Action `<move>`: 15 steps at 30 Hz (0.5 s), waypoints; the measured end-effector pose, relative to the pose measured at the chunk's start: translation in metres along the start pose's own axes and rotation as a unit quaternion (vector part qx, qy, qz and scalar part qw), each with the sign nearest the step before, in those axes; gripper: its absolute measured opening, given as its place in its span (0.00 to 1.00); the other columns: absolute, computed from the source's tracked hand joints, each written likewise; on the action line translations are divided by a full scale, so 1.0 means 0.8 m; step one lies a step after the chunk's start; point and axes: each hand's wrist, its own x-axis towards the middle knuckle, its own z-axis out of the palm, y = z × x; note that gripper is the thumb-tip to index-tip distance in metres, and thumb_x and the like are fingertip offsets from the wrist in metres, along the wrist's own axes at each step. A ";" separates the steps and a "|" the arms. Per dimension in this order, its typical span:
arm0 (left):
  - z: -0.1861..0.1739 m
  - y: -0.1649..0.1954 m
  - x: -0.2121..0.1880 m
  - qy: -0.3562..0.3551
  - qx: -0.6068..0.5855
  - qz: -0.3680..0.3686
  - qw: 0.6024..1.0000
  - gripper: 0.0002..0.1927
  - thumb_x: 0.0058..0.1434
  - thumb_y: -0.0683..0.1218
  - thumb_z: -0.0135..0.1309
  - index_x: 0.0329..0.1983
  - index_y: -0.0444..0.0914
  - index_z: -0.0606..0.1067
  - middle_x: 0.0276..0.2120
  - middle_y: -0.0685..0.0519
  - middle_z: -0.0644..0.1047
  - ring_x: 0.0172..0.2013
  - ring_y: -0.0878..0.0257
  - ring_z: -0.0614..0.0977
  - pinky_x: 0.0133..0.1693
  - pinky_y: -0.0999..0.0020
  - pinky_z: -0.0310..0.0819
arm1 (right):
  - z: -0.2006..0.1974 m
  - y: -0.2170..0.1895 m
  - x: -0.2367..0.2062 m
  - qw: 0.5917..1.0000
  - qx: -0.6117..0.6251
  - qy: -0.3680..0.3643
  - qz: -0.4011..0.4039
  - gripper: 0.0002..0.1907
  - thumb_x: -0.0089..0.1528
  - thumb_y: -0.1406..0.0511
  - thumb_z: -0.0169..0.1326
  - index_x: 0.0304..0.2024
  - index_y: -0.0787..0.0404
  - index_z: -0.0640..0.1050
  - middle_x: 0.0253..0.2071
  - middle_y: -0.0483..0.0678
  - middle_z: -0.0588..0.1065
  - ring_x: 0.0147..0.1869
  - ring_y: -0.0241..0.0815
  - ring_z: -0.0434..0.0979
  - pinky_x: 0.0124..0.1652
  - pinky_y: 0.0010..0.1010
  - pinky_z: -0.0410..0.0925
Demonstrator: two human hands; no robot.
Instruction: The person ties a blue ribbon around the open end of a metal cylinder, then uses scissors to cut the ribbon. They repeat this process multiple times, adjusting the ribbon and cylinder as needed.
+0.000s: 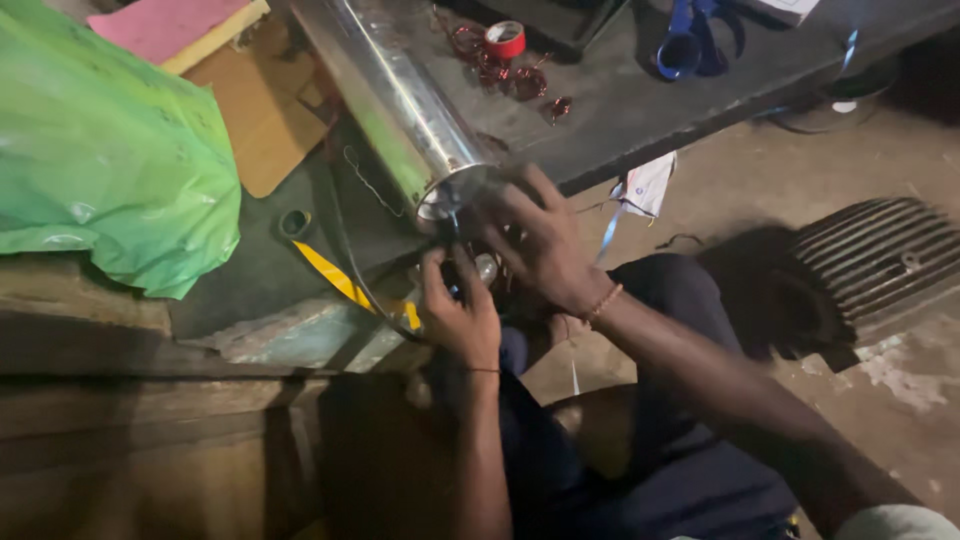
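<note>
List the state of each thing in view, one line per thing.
Shiny steel cylinder: lying on the bench, end overhanging the edge.
Left hand: closed on a small object I cannot identify, below the cylinder end.
Right hand: fingers spread, touching the cylinder end.
Red tape roll: lying flat.
Green plastic sheet: crumpled.

Metal cylinder [395, 100]: polished, mirror-bright, smooth, with green reflections along its left side. Green sheet [100, 150], far left: thin glossy plastic, crinkled. Pink pad [165, 25], far left: matt, sponge-like face over a yellow edge. Cardboard piece [255, 115]: matt brown, flat. Workbench [640, 90]: dark, dull, scuffed. Wire coils [500, 70]: reddish copper with a slight sheen. Tape roll [506, 38]: red, glossy. Ribbed casing [880, 255], right: dull grey metal, finned. Floor [900, 370]: rough, stained concrete.
</note>
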 end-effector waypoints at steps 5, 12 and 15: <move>-0.001 -0.012 0.012 -0.097 -0.135 -0.001 0.986 0.16 0.67 0.42 0.52 0.55 0.31 0.77 0.45 0.40 0.83 0.45 0.48 0.87 0.47 0.58 0.79 | 0.000 -0.006 0.000 0.972 0.136 -0.103 0.161 0.14 0.68 0.66 0.56 0.55 0.62 0.72 0.52 0.57 0.74 0.48 0.56 0.83 0.44 0.36 0.77; -0.012 -0.003 0.011 -0.108 -0.094 0.070 0.987 0.20 0.64 0.41 0.52 0.57 0.28 0.75 0.49 0.36 0.81 0.49 0.43 0.85 0.51 0.55 0.78 | 0.015 -0.016 0.014 0.955 -0.132 -0.238 0.120 0.19 0.66 0.66 0.55 0.57 0.64 0.67 0.54 0.60 0.69 0.45 0.63 0.79 0.39 0.49 0.71; -0.030 0.000 0.019 -0.117 0.013 0.062 0.991 0.18 0.64 0.42 0.52 0.54 0.29 0.76 0.46 0.36 0.81 0.47 0.39 0.83 0.49 0.53 0.77 | 0.018 -0.021 0.021 0.968 -0.119 -0.199 0.096 0.25 0.60 0.69 0.56 0.58 0.70 0.67 0.53 0.64 0.68 0.40 0.64 0.78 0.38 0.48 0.72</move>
